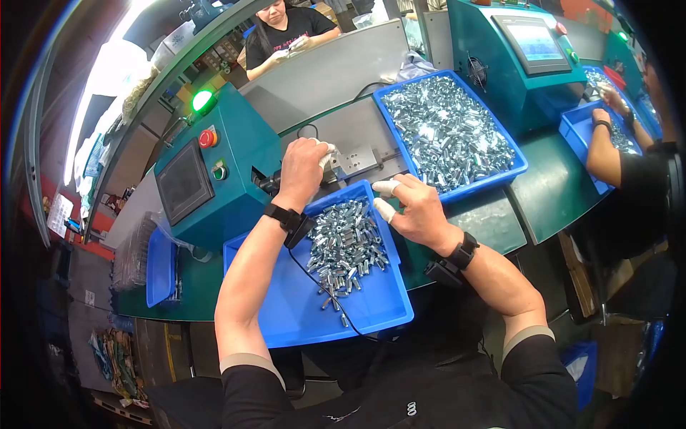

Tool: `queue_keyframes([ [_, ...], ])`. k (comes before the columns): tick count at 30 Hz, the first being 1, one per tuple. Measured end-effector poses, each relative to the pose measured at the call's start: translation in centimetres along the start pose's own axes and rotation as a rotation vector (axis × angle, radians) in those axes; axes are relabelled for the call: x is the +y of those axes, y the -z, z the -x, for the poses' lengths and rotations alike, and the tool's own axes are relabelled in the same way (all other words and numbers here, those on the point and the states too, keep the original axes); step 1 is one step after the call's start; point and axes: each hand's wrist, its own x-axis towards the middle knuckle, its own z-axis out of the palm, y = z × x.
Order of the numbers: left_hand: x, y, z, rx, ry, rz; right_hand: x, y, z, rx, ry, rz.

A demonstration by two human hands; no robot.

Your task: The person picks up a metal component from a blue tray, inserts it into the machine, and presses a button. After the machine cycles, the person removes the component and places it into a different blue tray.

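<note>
Metal cylinders (450, 132) fill one blue tray (487, 183), half-cover a nearer tray (286, 307). My right hand (421, 212) is unclenched; my left hand (301, 171) hides its grip.

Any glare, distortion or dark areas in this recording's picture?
Head view: white glare at upper left; the green light washes out pale at its centre; metal parts glint brightly; corners go black; straight edges bow toward the rim.

Sleeves (250, 393) and wristbands (289, 219) are black, finger cots (384, 209) white.
</note>
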Motion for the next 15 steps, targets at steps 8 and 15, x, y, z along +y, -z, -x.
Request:
queue_keyframes([
  [8, 0.4, 0.7, 0.0, -0.015, -0.092, -0.086, -0.4, 0.0, -0.1, -0.004, -0.008, -0.007],
  [15, 3.0, 3.0, 4.0, 0.106, -0.071, -0.043, -0.1, -2.8, -2.3, -0.220, -0.406, -0.276],
])
